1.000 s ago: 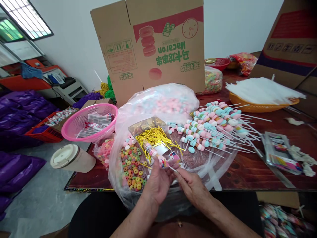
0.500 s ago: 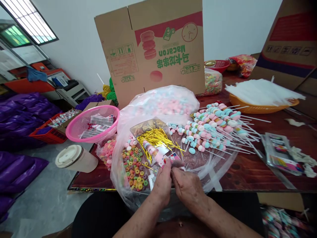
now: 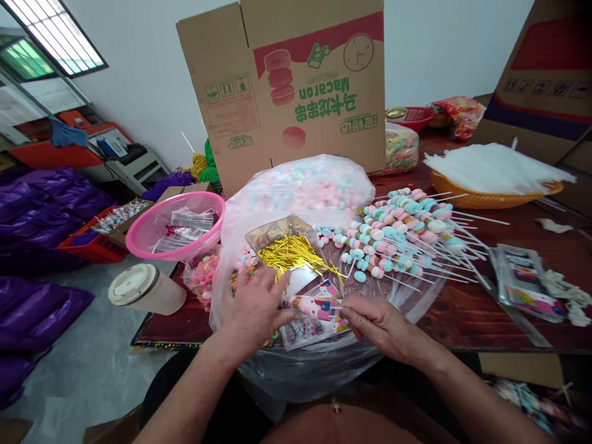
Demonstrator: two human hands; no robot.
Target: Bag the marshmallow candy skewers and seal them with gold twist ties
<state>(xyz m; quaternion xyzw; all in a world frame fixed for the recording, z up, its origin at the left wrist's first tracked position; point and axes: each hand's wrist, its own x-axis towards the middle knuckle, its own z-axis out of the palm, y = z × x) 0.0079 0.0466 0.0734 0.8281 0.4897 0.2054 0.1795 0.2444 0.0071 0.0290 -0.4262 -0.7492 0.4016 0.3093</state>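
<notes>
My right hand (image 3: 382,322) pinches the stick end of a candy skewer (image 3: 314,307) in a printed clear bag, held level above a stack of flat printed bags (image 3: 303,336). My left hand (image 3: 254,305) is slightly blurred, its fingers spread over the ring candies; its thumb lies near the bag's left end, and whether it touches is unclear. Gold twist ties (image 3: 291,254) fill an open box just beyond. A clear plastic sheet lies under these things. To the right is a pile of pink, blue and white candy skewers (image 3: 402,234).
A pink basket (image 3: 134,237) with flat packets and a lidded cup (image 3: 152,293) stand at left. Behind are a bag of pastel candies (image 3: 314,185) and a cardboard box (image 3: 287,92). An orange basket (image 3: 467,198) of white sticks and flat packets (image 3: 525,280) are at right.
My hands have moved apart: the left went left and opened, the right went right with the skewer's stick end. The bagged skewer has turned from slanting to nearly level.
</notes>
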